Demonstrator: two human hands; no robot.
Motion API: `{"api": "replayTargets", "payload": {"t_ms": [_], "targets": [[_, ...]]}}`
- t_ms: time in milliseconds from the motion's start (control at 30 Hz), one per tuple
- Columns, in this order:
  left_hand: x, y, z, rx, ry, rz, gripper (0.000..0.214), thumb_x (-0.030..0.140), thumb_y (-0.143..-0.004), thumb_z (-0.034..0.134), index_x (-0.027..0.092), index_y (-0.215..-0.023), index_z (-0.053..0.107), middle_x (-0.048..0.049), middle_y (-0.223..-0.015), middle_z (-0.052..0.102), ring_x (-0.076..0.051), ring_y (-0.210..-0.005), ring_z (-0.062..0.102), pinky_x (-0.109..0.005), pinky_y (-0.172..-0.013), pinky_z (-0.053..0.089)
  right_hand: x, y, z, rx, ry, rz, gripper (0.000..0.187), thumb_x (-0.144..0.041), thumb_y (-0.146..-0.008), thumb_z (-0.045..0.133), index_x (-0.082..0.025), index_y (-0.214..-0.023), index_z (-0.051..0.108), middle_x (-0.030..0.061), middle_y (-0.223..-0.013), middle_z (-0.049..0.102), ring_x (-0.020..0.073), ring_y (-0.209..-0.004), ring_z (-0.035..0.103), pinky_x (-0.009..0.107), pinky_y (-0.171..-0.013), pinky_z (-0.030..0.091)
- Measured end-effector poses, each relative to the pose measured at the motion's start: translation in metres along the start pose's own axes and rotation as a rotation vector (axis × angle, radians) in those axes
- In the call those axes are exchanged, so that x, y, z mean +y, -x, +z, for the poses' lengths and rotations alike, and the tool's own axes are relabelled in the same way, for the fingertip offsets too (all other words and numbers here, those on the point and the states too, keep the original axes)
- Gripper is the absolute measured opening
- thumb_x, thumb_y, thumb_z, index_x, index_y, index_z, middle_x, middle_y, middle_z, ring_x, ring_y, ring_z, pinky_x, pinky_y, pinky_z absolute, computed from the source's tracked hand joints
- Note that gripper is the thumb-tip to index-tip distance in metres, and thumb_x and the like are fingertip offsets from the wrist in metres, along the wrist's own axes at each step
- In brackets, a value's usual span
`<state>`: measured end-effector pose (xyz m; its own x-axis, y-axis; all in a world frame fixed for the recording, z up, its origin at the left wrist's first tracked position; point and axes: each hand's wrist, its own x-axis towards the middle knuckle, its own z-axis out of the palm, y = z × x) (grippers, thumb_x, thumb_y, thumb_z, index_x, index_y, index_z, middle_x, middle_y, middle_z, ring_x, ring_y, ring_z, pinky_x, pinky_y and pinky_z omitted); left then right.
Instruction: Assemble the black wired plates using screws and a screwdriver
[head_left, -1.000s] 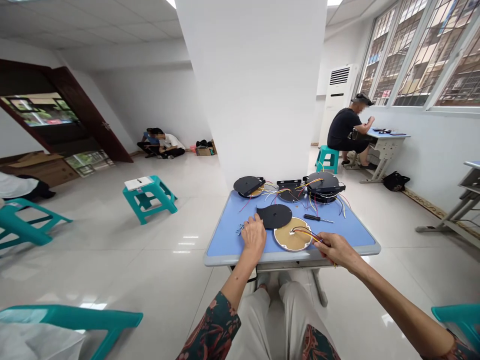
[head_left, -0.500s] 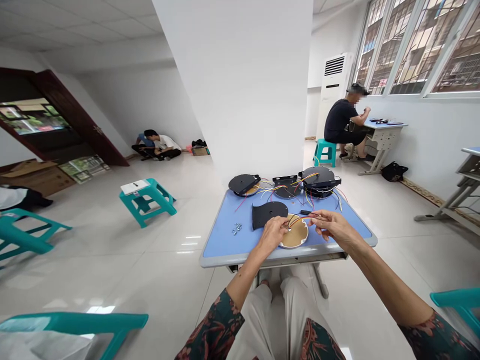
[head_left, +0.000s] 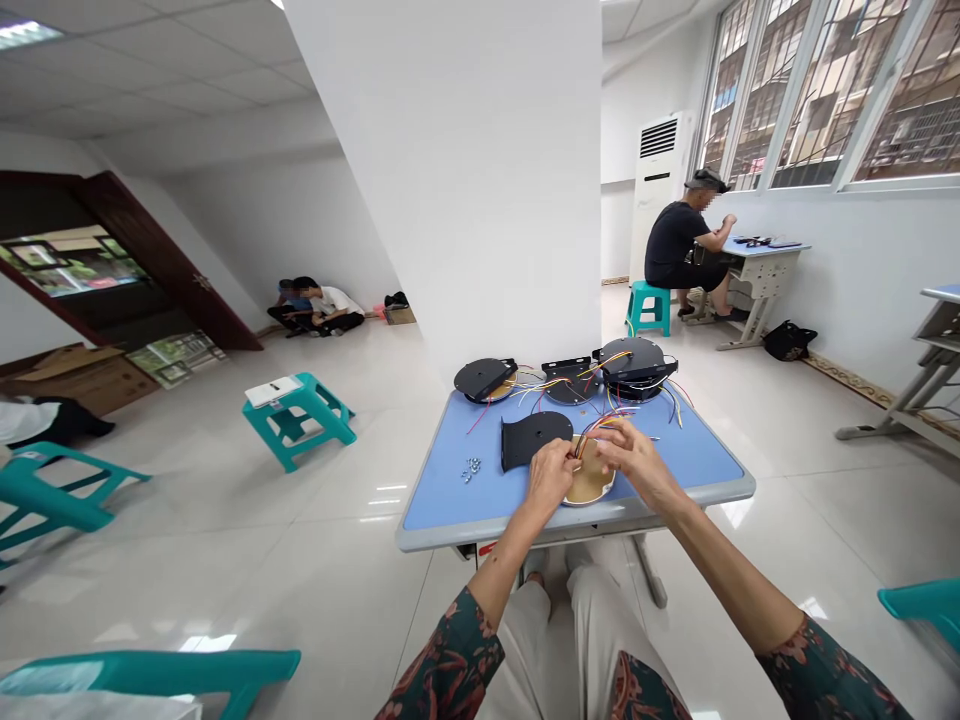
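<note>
Brass-coloured disc (head_left: pixel 590 484) under your hands: where exactly is it lying?

On the blue table (head_left: pixel 480 535), close to the near edge. Your left hand (head_left: pixel 550 477) and right hand (head_left: pixel 636 460) cover much of it.

And how are your hands set?

Both are partly closed, with the fingers bunched over the disc. Your left hand curls in at its left side, and your right reaches across from the other side, up against the coloured wires (head_left: pixel 600 425) above it. Whether either hand has a firm hold, I cannot tell, because your fingers hide the contact.

How far along does the table show you to be?

At the far end, you have 3 wired stacks (head_left: pixel 570 381), each with black parts mounted on a round base and loose wires trailing out. Your disc has no black part on it. Its 1 black plate (head_left: pixel 529 440) lies just left of your left hand, not touching the disc as far as I can see.

Anything else to count?

Yes: 1 small pile of silver fasteners (head_left: pixel 470 469) sits left of that plate. They are too small to count singly, so you have 3 stacks, 1 disc, 1 plate and 1 pile.
</note>
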<state>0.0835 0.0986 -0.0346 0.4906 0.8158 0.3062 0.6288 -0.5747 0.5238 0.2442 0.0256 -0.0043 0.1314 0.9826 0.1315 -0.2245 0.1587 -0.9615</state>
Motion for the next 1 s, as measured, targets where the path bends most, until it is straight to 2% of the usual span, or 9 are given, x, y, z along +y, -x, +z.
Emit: {"api": "replayTargets", "payload": {"t_ms": [67,200,300,400,600,733,900,1000], "targets": [[0.002,0.002,0.001,0.018,-0.019,-0.002,0.010,0.011,-0.087,0.060,0.019,-0.087,0.067,-0.0026,-0.087,0.066,-0.017,-0.087,0.062,-0.027,-0.079,0.043,0.015,-0.004,0.002,0.031,0.147,-0.029,0.050,-0.047,-0.073,0.074,-0.021,-0.111,0.056,0.0090,-0.105,0.071,0.0183,-0.078,0.065,0.027,-0.058,0.052],[0.006,0.004,0.000,0.020,-0.075,0.007,0.011,0.011,-0.089,0.058,0.019,-0.088,0.066,-0.0034,-0.089,0.066,-0.018,-0.090,0.062,-0.027,-0.081,0.042,0.038,-0.009,0.006,0.035,0.570,-0.053,0.028,-0.042,-0.085,0.054,-0.019,-0.098,0.065,0.0056,-0.082,0.071,0.0180,-0.065,0.064,0.029,-0.061,0.052],[0.007,0.004,-0.001,0.007,-0.124,0.006,0.012,0.011,-0.090,0.057,0.019,-0.088,0.065,-0.0037,-0.090,0.066,-0.018,-0.091,0.062,-0.027,-0.081,0.042,0.044,-0.013,0.011,0.093,0.694,-0.071,0.027,-0.039,-0.088,0.051,-0.019,-0.082,0.068,0.0061,-0.074,0.071,0.0207,-0.070,0.066,0.029,-0.067,0.051],[0.007,0.004,0.000,0.007,-0.161,0.007,0.012,0.012,-0.091,0.056,0.020,-0.089,0.066,-0.0046,-0.092,0.066,-0.019,-0.092,0.062,-0.028,-0.081,0.042,0.043,-0.018,0.014,0.169,0.717,-0.103,0.031,-0.045,-0.087,0.054,-0.020,-0.075,0.069,0.0072,-0.073,0.072,0.0230,-0.075,0.066,0.030,-0.070,0.050],[0.004,0.004,0.007,0.035,-0.151,0.007,0.013,0.015,-0.092,0.057,0.020,-0.086,0.068,-0.0051,-0.089,0.065,-0.019,-0.089,0.061,-0.028,-0.080,0.042,0.043,-0.027,0.017,0.260,0.697,-0.090,0.052,-0.063,-0.086,0.052,-0.020,-0.058,0.061,0.0039,-0.053,0.061,0.0195,-0.057,0.058,0.029,-0.058,0.044],[0.001,0.002,0.007,0.035,-0.046,-0.002,0.018,0.014,-0.092,0.057,0.020,-0.079,0.069,-0.0026,-0.084,0.064,-0.017,-0.087,0.061,-0.025,-0.077,0.042,0.049,-0.031,0.018,0.263,0.620,-0.091,0.053,-0.067,-0.082,0.054,-0.020,-0.060,0.061,0.0006,-0.052,0.055,0.0154,-0.052,0.051,0.027,-0.053,0.039],[-0.002,-0.003,0.006,0.003,-0.007,-0.006,0.021,0.011,-0.091,0.057,0.020,-0.076,0.069,0.0001,-0.081,0.065,-0.013,-0.083,0.062,-0.022,-0.073,0.041,0.049,-0.032,0.017,0.211,0.496,-0.086,0.057,-0.074,-0.074,0.058,-0.019,-0.062,0.062,0.0006,-0.054,0.055,0.0144,-0.052,0.050,0.026,-0.050,0.038],[0.000,-0.002,0.009,0.012,-0.030,-0.020,0.020,0.012,-0.091,0.057,0.019,-0.078,0.070,-0.0014,-0.083,0.065,-0.015,-0.085,0.061,-0.024,-0.075,0.041,0.045,-0.033,0.018,0.197,0.433,-0.075,0.058,-0.075,-0.076,0.055,-0.019,-0.067,0.063,0.0016,-0.055,0.057,0.0142,-0.048,0.049,0.027,-0.046,0.038]]}}
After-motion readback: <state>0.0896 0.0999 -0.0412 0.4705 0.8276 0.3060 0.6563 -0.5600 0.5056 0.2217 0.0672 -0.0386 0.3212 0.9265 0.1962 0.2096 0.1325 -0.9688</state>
